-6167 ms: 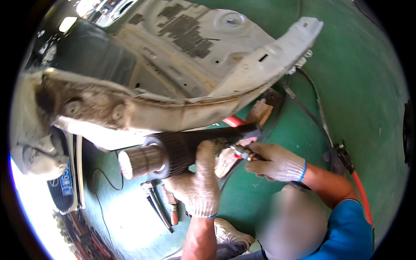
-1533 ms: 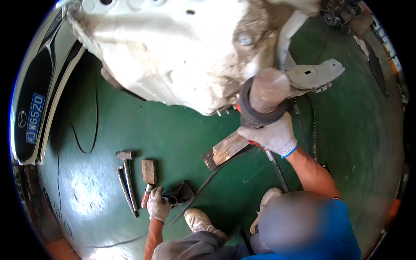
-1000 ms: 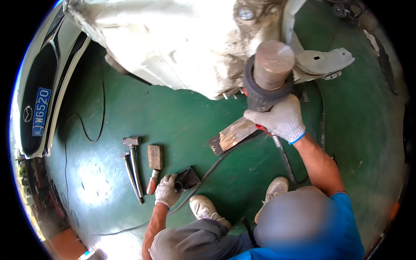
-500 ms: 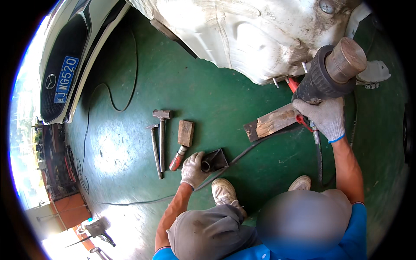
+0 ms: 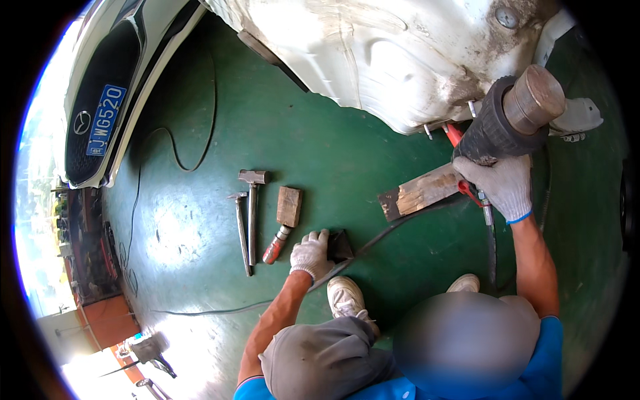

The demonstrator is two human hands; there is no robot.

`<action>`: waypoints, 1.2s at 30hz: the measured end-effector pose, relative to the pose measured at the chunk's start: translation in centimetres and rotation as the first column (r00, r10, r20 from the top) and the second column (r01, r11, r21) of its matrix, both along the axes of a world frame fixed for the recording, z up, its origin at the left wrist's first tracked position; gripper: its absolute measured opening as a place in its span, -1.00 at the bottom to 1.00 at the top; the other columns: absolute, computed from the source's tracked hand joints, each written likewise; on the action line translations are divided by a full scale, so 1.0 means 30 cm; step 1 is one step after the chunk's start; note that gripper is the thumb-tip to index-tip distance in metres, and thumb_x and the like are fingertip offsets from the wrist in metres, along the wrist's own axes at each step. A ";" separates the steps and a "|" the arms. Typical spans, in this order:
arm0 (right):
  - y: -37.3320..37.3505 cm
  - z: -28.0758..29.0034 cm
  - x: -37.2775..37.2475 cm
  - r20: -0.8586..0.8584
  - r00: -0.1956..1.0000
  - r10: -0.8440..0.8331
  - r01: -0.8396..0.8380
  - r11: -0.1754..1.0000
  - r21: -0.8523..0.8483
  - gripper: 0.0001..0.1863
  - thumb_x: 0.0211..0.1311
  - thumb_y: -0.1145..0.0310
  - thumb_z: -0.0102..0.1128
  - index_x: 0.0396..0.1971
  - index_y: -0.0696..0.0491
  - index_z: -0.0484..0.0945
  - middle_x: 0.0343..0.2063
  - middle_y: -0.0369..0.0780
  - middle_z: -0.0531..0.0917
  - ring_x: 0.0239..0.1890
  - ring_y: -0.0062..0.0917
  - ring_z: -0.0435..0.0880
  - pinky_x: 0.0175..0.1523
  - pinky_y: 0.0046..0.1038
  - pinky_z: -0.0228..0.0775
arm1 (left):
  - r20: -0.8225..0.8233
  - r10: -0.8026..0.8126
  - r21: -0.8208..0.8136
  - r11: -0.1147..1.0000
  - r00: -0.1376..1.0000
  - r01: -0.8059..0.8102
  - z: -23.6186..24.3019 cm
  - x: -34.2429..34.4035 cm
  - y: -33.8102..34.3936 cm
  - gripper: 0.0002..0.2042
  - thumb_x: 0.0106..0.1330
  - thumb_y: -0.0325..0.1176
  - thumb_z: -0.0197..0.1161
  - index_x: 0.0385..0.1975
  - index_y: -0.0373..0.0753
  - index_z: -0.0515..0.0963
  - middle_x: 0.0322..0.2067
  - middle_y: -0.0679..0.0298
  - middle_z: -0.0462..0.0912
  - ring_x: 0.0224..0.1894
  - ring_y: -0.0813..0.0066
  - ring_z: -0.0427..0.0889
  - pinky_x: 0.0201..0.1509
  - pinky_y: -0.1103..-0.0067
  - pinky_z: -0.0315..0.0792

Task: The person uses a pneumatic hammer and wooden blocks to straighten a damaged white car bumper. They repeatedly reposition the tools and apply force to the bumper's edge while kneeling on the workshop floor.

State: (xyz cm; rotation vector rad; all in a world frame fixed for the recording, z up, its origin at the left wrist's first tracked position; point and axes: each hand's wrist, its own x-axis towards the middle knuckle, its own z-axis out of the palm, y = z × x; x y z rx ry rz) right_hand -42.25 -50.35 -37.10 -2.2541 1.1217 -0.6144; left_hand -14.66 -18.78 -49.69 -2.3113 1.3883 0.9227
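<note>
My left hand [image 5: 311, 255], in a whitish knit glove, has its fingers curled over a dark metal piece [image 5: 341, 245] on the floor; the hand hides much of the piece. Gloved likewise, my right hand [image 5: 505, 183] grips the lower end of a thick black jack-like cylinder [image 5: 483, 130], which tilts and has a bare steel ram [image 5: 535, 100] at its upper end. A red lever [image 5: 469, 191] and a hose fitting [image 5: 488, 210] show beside the right hand. A worn wooden board [image 5: 427, 192] lies at the foot of the cylinder.
A white car body panel [image 5: 393, 67] overhangs the far side; another car's front [image 5: 103, 100] stands at far left. Two hammers [image 5: 253, 213] [image 5: 241, 227], a wooden block [image 5: 289, 207] and a red-handled tool [image 5: 273, 248] lie left of my left hand. A dark hose [image 5: 380, 237] crosses the green floor.
My left hand has moved slightly right and over the dark metal piece, covering its round opening. My right hand stays on the cylinder.
</note>
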 end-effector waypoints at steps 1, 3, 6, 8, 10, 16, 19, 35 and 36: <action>-0.001 0.000 -0.002 -0.020 1.000 -0.015 0.015 0.999 0.034 -0.73 -0.03 0.31 0.55 -0.37 0.14 0.73 -0.39 -0.24 0.80 -0.30 -0.50 0.79 -0.07 -0.37 0.59 | 0.001 0.004 0.019 1.000 1.000 -0.004 0.005 -0.002 -0.016 -0.11 -0.04 -0.13 0.56 0.39 -0.19 0.36 0.21 -0.03 0.53 0.28 -0.06 0.55 0.27 0.19 0.55; -0.001 0.000 0.002 0.014 1.000 -0.010 0.010 0.999 -0.036 -0.67 -0.05 0.13 0.57 -0.40 0.06 0.75 -0.42 -0.19 0.80 -0.31 -0.29 0.80 -0.13 -0.26 0.61 | -0.001 0.016 0.037 0.999 1.000 -0.016 0.004 0.004 -0.025 -0.16 -0.03 -0.19 0.53 0.36 -0.17 0.39 0.18 -0.02 0.53 0.26 -0.05 0.55 0.25 0.19 0.56; -0.005 0.000 -0.001 0.058 0.998 -0.003 0.007 0.998 -0.065 -0.65 -0.06 0.05 0.58 -0.43 0.03 0.76 -0.45 -0.16 0.80 -0.32 -0.19 0.81 -0.18 -0.22 0.62 | -0.020 0.075 0.078 0.994 0.997 -0.073 0.011 -0.010 -0.047 -0.18 0.00 -0.21 0.54 0.37 -0.16 0.39 0.20 -0.02 0.51 0.29 -0.05 0.53 0.26 0.18 0.56; 0.001 -0.002 0.009 0.092 0.996 -0.003 0.007 0.999 -0.038 -0.65 -0.06 0.07 0.59 -0.44 0.05 0.76 -0.46 -0.16 0.80 -0.34 -0.20 0.81 -0.19 -0.22 0.62 | 0.015 0.067 0.111 0.991 0.998 -0.069 -0.012 -0.024 -0.046 -0.15 0.03 -0.18 0.55 0.39 -0.19 0.35 0.23 -0.02 0.49 0.31 -0.04 0.52 0.27 0.20 0.56; 0.009 0.004 0.018 0.129 0.991 -0.017 0.016 1.000 0.007 -0.66 -0.06 0.10 0.59 -0.46 0.07 0.76 -0.47 -0.16 0.80 -0.35 -0.21 0.81 -0.19 -0.23 0.61 | 0.049 0.060 0.147 0.987 0.997 -0.066 -0.037 -0.047 -0.047 -0.12 0.06 -0.16 0.55 0.42 -0.22 0.31 0.26 -0.02 0.48 0.33 -0.04 0.51 0.27 0.22 0.56; -0.003 -0.005 -0.009 0.055 0.998 0.012 -0.015 0.998 0.060 -0.83 0.03 0.39 0.53 -0.43 0.14 0.74 -0.46 -0.27 0.80 -0.36 -0.55 0.79 -0.13 -0.40 0.60 | 0.161 -0.189 -0.097 0.974 0.969 0.207 -0.032 -0.159 -0.051 -0.04 0.03 -0.09 0.61 0.49 -0.11 0.28 0.19 -0.04 0.51 0.34 0.00 0.46 0.34 0.03 0.40; -0.004 -0.005 -0.008 0.037 0.999 0.023 -0.023 1.000 -0.002 -0.81 0.03 0.35 0.54 -0.42 0.14 0.74 -0.45 -0.25 0.80 -0.35 -0.52 0.81 -0.12 -0.38 0.61 | 0.137 -0.238 -0.180 0.948 0.962 0.261 -0.048 -0.144 -0.047 -0.20 0.01 -0.12 0.60 0.35 0.01 0.47 0.03 -0.02 0.55 0.19 0.00 0.55 0.21 0.12 0.47; -0.016 -0.054 -0.011 0.022 0.996 -0.087 0.089 0.984 -0.151 -0.47 -0.20 -0.09 0.60 -0.34 0.02 0.72 -0.43 -0.10 0.78 -0.39 -0.16 0.80 -0.25 -0.19 0.67 | 0.087 -0.043 -0.129 0.990 0.995 0.054 0.113 -0.049 -0.100 -0.45 -0.03 0.06 0.56 -0.10 -0.17 0.68 -0.09 -0.08 0.57 -0.09 -0.13 0.70 -0.02 0.13 0.63; -0.014 -0.044 -0.008 0.000 0.997 -0.083 0.081 0.973 -0.218 -0.46 -0.21 -0.12 0.59 -0.33 -0.01 0.72 -0.42 -0.11 0.78 -0.38 -0.17 0.81 -0.24 -0.18 0.67 | 0.104 0.007 -0.107 0.994 0.995 0.004 0.106 -0.029 -0.087 -0.44 -0.07 0.07 0.57 -0.14 -0.19 0.69 -0.08 -0.09 0.57 -0.07 -0.12 0.71 0.01 0.15 0.64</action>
